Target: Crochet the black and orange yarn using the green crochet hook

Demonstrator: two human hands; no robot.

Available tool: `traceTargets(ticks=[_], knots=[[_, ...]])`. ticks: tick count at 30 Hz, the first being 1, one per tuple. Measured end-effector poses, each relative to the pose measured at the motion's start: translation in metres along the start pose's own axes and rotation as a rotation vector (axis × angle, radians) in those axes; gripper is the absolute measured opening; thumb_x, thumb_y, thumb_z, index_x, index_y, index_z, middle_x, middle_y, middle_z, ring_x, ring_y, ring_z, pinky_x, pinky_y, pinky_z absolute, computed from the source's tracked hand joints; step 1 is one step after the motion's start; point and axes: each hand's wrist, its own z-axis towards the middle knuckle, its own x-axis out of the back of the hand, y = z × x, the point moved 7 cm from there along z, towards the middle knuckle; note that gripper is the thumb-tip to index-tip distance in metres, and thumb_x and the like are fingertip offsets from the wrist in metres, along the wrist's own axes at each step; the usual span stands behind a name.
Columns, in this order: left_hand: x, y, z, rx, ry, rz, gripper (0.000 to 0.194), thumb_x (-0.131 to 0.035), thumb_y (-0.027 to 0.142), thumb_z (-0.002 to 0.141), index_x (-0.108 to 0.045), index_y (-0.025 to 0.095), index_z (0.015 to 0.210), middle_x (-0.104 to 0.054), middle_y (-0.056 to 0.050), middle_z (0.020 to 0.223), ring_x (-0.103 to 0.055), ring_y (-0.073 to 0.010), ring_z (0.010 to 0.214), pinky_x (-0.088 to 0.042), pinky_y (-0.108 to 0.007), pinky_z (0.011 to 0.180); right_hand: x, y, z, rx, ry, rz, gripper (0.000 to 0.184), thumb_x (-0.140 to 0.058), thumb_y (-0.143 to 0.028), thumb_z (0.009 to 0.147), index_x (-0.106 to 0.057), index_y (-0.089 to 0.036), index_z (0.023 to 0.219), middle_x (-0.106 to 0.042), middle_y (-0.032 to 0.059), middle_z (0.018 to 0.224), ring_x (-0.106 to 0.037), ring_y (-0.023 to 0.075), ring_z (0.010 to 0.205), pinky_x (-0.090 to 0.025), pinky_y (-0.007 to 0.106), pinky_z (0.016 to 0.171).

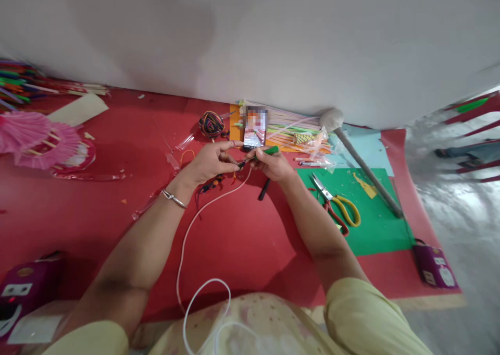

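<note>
My left hand (207, 163) pinches something dark and multicoloured, like knotted thread, between thumb and fingertips. In my right hand (275, 166) is a green-handled tool (272, 150), its thin metal shaft pointing left to the left fingertips, where the tip is hard to make out. Below the left hand lies a dark cord with orange bits (213, 184). A multicoloured thread ball (211, 124) sits just beyond that hand. Beyond both hands a phone (255, 131) shows a picture. A white cable (186, 230) curves up from my lap to the hands.
Right, yellow-and-red-handled snips (339, 204) lie on a green sheet (378, 237), near a long grey stick with a round head (367, 172). Pale sticks (289, 119) line the wall. Purple boxes (434, 265) stand near both front corners. Pink pleated paper (23, 138) lies left.
</note>
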Motion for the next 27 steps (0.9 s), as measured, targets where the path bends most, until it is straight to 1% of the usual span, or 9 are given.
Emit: traceTargets(ticks=[5,8,11,14,16,19,22,25,27], knots=[[0.0,0.0,0.0,0.011,0.008,-0.024,0.081,-0.085,0.019,0.071,-0.062,0.013,0.148,-0.078,-0.004,0.077,-0.069,-0.0145,0.067,-0.052,-0.027,0.067,0.003,-0.002,0.0,-0.002,-0.009,-0.041,0.051,-0.095,-0.064,0.06,-0.081,-0.019,0.079,-0.079,0.0027,0.077,-0.066,0.0097,0.058,-0.054,0.022,0.058],[-0.001,0.002,-0.001,0.015,-0.003,-0.026,0.082,-0.084,0.019,0.071,-0.062,0.013,0.149,-0.078,-0.004,0.077,-0.07,-0.0149,0.068,-0.052,-0.027,0.067,0.005,-0.006,0.0,0.035,-0.066,-0.147,0.048,-0.09,-0.063,0.071,-0.083,-0.018,0.083,-0.081,0.0053,0.08,-0.068,0.0111,0.061,-0.052,0.022,0.059],[-0.001,0.004,-0.001,0.007,0.008,0.009,0.081,-0.083,0.018,0.07,-0.063,0.012,0.148,-0.077,-0.003,0.075,-0.069,-0.0145,0.067,-0.051,-0.026,0.066,0.004,-0.015,-0.002,0.102,-0.131,-0.285,0.043,-0.083,-0.06,0.082,-0.085,-0.018,0.087,-0.082,0.0066,0.083,-0.069,0.0131,0.066,-0.053,0.025,0.064],[0.0,0.004,-0.001,-0.001,0.019,0.054,0.081,-0.082,0.019,0.07,-0.063,0.012,0.148,-0.076,-0.002,0.073,-0.068,-0.0153,0.065,-0.05,-0.026,0.064,-0.001,-0.027,-0.008,0.152,-0.138,-0.426,0.044,-0.078,-0.062,0.085,-0.086,-0.019,0.089,-0.081,0.0056,0.083,-0.068,0.0159,0.069,-0.055,0.028,0.067],[0.001,0.002,0.0,-0.007,0.043,0.104,0.081,-0.08,0.02,0.07,-0.062,0.011,0.149,-0.076,-0.002,0.072,-0.067,-0.0151,0.063,-0.049,-0.026,0.063,-0.008,-0.036,-0.012,0.192,-0.126,-0.517,0.044,-0.077,-0.062,0.086,-0.085,-0.019,0.088,-0.079,0.0047,0.079,-0.068,0.0171,0.07,-0.055,0.03,0.069],[0.006,-0.001,0.002,-0.026,0.104,0.198,0.078,-0.078,0.019,0.07,-0.065,0.01,0.146,-0.075,-0.002,0.071,-0.065,-0.0143,0.061,-0.046,-0.024,0.061,-0.021,-0.046,-0.017,0.305,-0.109,-0.648,0.04,-0.074,-0.059,0.091,-0.084,-0.02,0.088,-0.078,0.0054,0.079,-0.069,0.0194,0.075,-0.055,0.032,0.073],[0.012,-0.003,0.005,-0.047,0.175,0.202,0.079,-0.076,0.018,0.069,-0.064,0.009,0.147,-0.073,0.0,0.068,-0.063,-0.0134,0.061,-0.045,-0.024,0.061,-0.036,-0.048,-0.022,0.497,-0.146,-0.8,0.033,-0.067,-0.051,0.099,-0.083,-0.022,0.095,-0.081,0.0085,0.092,-0.072,0.0216,0.086,-0.057,0.036,0.084],[0.018,-0.003,0.006,-0.053,0.252,0.066,0.084,-0.078,0.017,0.068,-0.06,0.009,0.15,-0.071,0.002,0.067,-0.059,-0.0104,0.059,-0.044,-0.022,0.06,-0.047,-0.038,-0.027,0.681,-0.179,-1.019,0.027,-0.062,-0.043,0.103,-0.082,-0.025,0.108,-0.081,0.0122,0.111,-0.073,0.0242,0.102,-0.058,0.041,0.095],[0.019,-0.004,0.006,-0.03,0.275,-0.088,0.086,-0.082,0.02,0.067,-0.059,0.01,0.15,-0.065,0.006,0.061,-0.05,-0.007,0.051,-0.037,-0.02,0.053,-0.048,-0.03,-0.029,0.733,-0.115,-1.163,0.028,-0.059,-0.038,0.105,-0.08,-0.027,0.119,-0.078,0.0136,0.126,-0.071,0.0263,0.114,-0.057,0.044,0.102]])
